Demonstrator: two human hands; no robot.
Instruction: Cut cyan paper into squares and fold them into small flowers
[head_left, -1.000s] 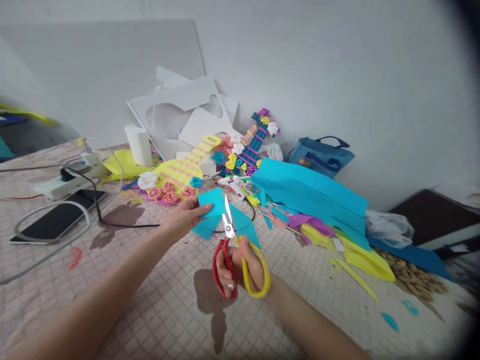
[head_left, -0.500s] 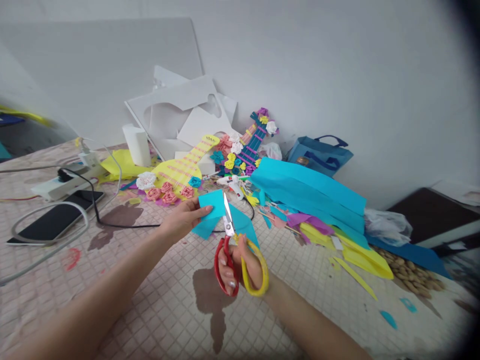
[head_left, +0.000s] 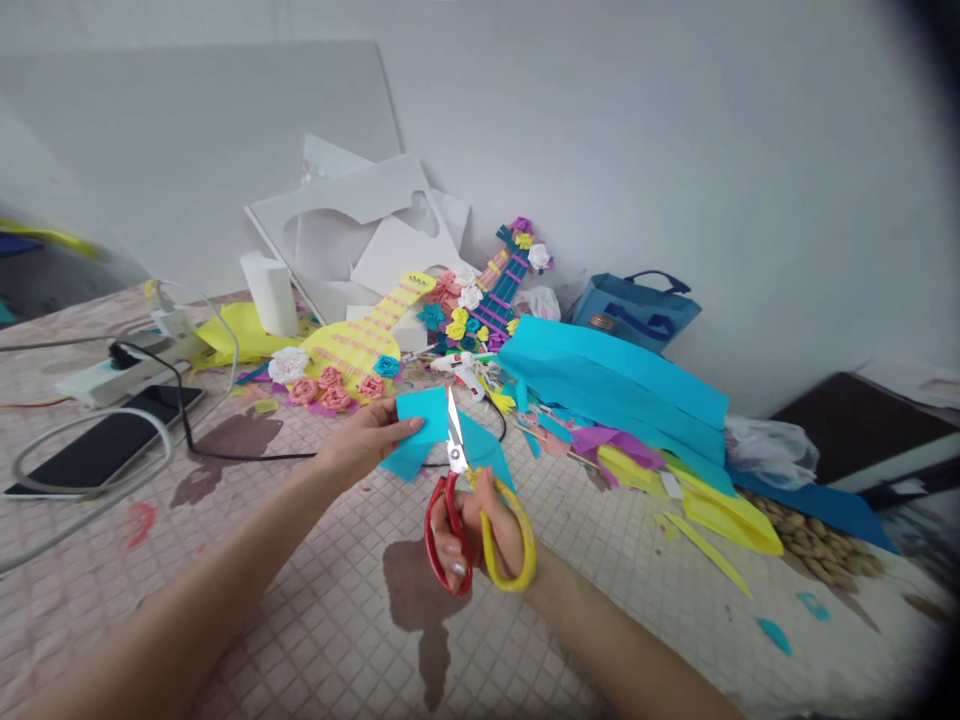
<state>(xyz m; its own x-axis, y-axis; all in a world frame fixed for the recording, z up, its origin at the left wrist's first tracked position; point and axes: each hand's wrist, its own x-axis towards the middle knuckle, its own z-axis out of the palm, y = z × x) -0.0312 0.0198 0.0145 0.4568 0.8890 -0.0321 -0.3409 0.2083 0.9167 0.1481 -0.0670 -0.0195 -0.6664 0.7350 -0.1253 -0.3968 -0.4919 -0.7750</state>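
My left hand (head_left: 365, 437) pinches a small square of turquoise paper (head_left: 422, 412) between thumb and fingers. Wrapped through the handles of a pair of scissors (head_left: 455, 455), one red and one yellow, is my right hand (head_left: 480, 530). The blades point up and sit close at the paper's right edge; whether they bite into it I cannot tell. More turquoise paper (head_left: 486, 448) lies on the table behind the scissors. Beyond it are a white glue gun (head_left: 466, 378) and a yellow paper guitar (head_left: 367, 338) with paper roses along its lower edge.
Large turquoise sheets (head_left: 615, 390) lie at the right, near yellow paper strips (head_left: 709, 555) and a heap of peanuts (head_left: 814, 540). At left are a phone (head_left: 105, 440), cables and a power strip (head_left: 124, 370). A blue bag (head_left: 634, 310) and white board offcuts (head_left: 337, 200) stand against the wall.
The view has shifted slightly. Both hands keep nearly the same pose, with the scissors still at the right edge of the held turquoise paper.
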